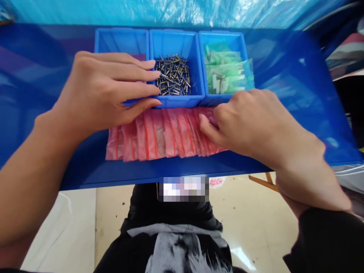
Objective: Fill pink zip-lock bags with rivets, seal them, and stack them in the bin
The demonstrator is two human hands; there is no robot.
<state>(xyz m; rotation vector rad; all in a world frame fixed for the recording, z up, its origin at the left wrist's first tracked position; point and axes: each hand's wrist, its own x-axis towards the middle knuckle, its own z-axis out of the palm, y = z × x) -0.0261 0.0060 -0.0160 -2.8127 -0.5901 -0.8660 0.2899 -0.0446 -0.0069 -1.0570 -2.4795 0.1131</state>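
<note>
Black top [170,242] with a gray print sits closest, at the bottom of the view, and past it the floor [256,216] shows pale and a bit dirty. Going left to right, the left hand [105,91] lies flat and open over a blue plastic bin [122,40]. Its fingers reach out to the next blue bin [173,45], and they hold nothing. That middle bin is full of steel pop rivets [173,76], and the fingertips stop just beside the pile. Below the bins, a long row of red plastic bags [159,134] lies flat, each bag laid over the next like fallen cards. The right hand [250,125] is curled down on the right end of that row, with its fingers bent and touching the bags — it may be pinching one, but I can't tell. Behind it, a third blue bin [223,36] holds a heap of green plastic bags [227,72]. All of this sits on a shiny blue table top [298,94], with blue plastic sheet [142,11] hanging behind it — a wooden leg [263,182] shows under the table.
</note>
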